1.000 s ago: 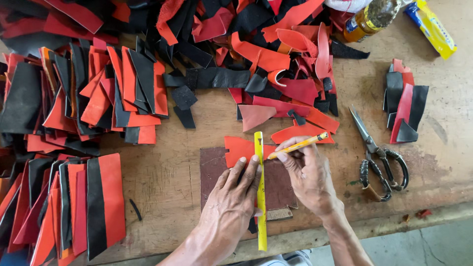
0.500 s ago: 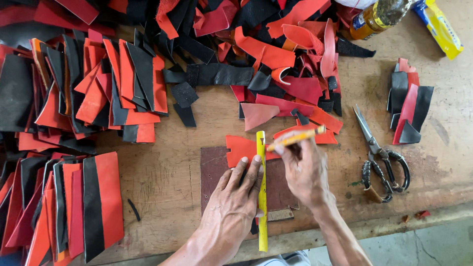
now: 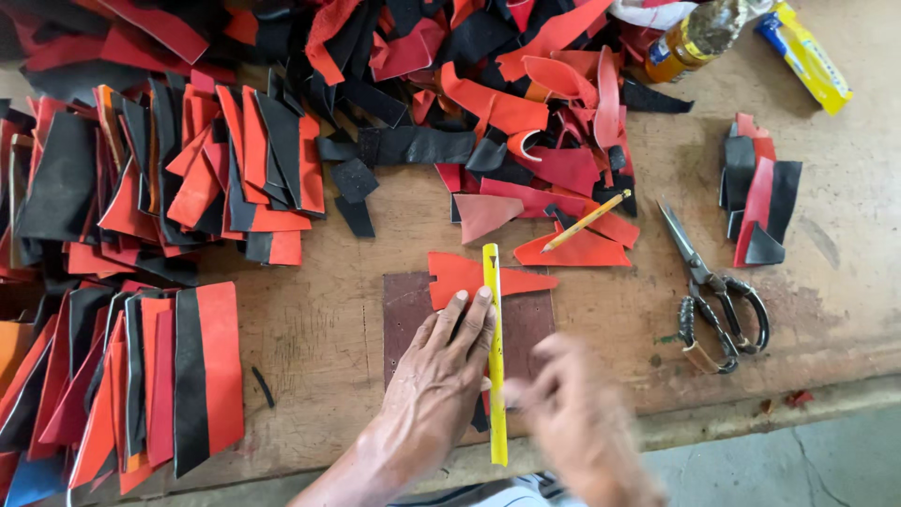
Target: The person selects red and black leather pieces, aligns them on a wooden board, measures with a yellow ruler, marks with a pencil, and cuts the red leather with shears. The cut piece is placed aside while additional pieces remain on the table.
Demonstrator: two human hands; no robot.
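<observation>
1. Wooden workbench [image 3: 319, 329], heaped with red and black offcuts [image 3: 235, 169].
2. Left hand [image 3: 436, 371] spread flat, pressing yellow ruler [image 3: 494, 357] onto red piece [image 3: 460, 274] over brown board [image 3: 408, 314].
3. Right hand [image 3: 572, 413] blurred; grip cannot be told.
4. Pencil [image 3: 587, 222] lying near scissors [image 3: 713, 291].

— How is the left hand [image 3: 436, 376] set?

— It lies flat, palm down, with its back to the camera. The fingers [image 3: 467, 324] are stretched forward and close together, pointing away from the body and a little to the right. The thumb is tucked low on the right side of the hand.

— And the forearm?

— It comes in from the bottom edge, angled up and to the right, bare to the wrist.

— The right hand [image 3: 572, 413]?

— It is blurred. It hangs just right of the left, lower in the view, fingers loosely curled. Whether it grips anything cannot be told.
</observation>
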